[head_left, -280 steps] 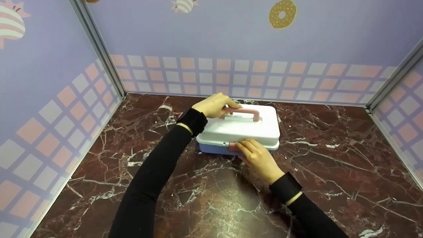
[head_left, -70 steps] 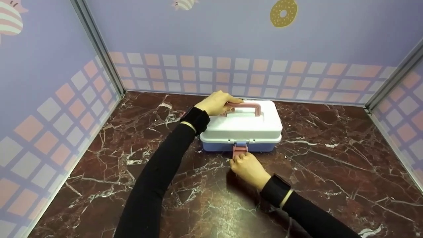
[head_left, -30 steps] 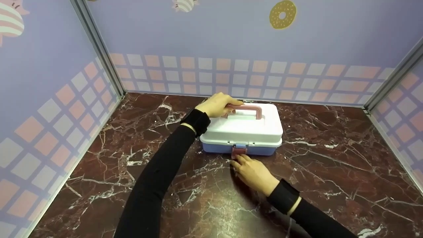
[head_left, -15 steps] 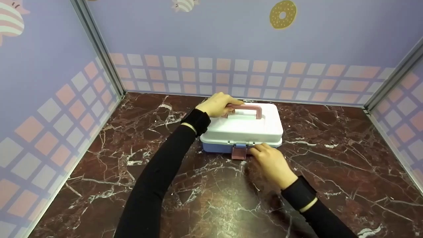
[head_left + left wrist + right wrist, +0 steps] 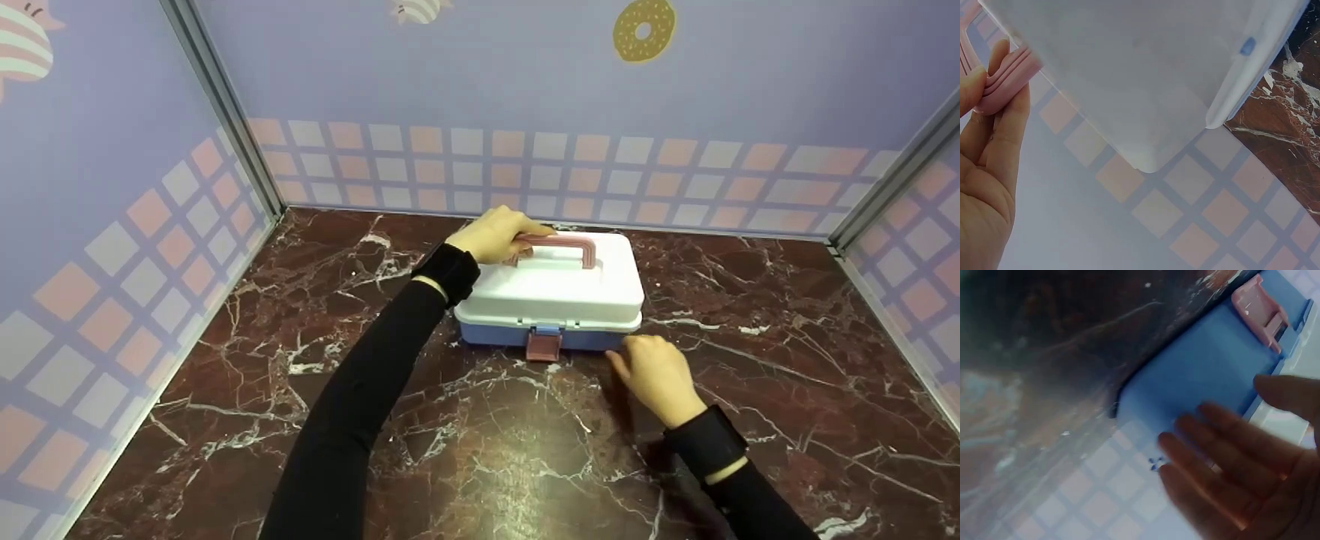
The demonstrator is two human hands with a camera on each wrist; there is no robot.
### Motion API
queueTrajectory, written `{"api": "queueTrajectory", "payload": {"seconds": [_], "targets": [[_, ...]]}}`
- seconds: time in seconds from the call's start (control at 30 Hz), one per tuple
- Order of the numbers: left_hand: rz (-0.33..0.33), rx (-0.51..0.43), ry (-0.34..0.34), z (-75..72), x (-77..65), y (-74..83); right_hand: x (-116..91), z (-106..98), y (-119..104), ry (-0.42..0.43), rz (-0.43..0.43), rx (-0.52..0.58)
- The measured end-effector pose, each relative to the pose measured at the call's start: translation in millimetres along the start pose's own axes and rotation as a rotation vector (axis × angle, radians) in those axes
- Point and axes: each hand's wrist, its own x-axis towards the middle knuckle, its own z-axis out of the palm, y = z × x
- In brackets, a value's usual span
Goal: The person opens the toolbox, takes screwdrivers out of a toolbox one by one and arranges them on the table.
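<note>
A storage box with a white lid and a blue base sits on the marbled table. My left hand grips the left end of its pink handle; in the left wrist view, thumb and fingers curl round that handle. At the front, the pink latch hangs flipped down, and the lid rests on the base. My right hand is at the box's front right corner, holding nothing. The right wrist view shows its fingers loosely extended beside the blue side, slightly blurred.
The dark red marbled table stretches out around the box. Behind it stands a lilac wall with pink and white checks; a second patterned panel closes off the left side, another the right.
My right hand has pulled the latch down, let go of it and moved right to the box's front corner. The left hand keeps its grip on the handle.
</note>
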Motion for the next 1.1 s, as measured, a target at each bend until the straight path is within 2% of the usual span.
{"api": "queueTrajectory", "payload": {"seconds": [0.1,0.2,0.47,0.53,0.67,0.8,1.1], "targets": [[0.003,-0.008,-0.004,0.9,0.6,0.1,-2,-3,10,-0.020,0.080,0.107],[0.009,-0.009,-0.001,1.5,0.9,0.1,-4,-6,17,-0.066,0.142,0.284],[0.029,-0.007,0.009,-0.2,0.7,-0.8,-7,-14,25,-0.382,0.324,0.903],[0.029,-0.008,0.012,-0.7,-0.5,-1.3,-6,-14,26,-0.418,0.367,1.052],[0.039,-0.006,0.008,-1.2,-2.7,-2.1,-5,-15,26,-0.431,0.449,1.284],[0.049,-0.001,0.001,-2.4,-4.3,-2.0,-5,-15,27,-0.441,0.474,1.357],[0.071,-0.001,-0.010,-4.4,-7.3,-0.6,-5,-15,26,-0.418,0.512,1.374]]}}
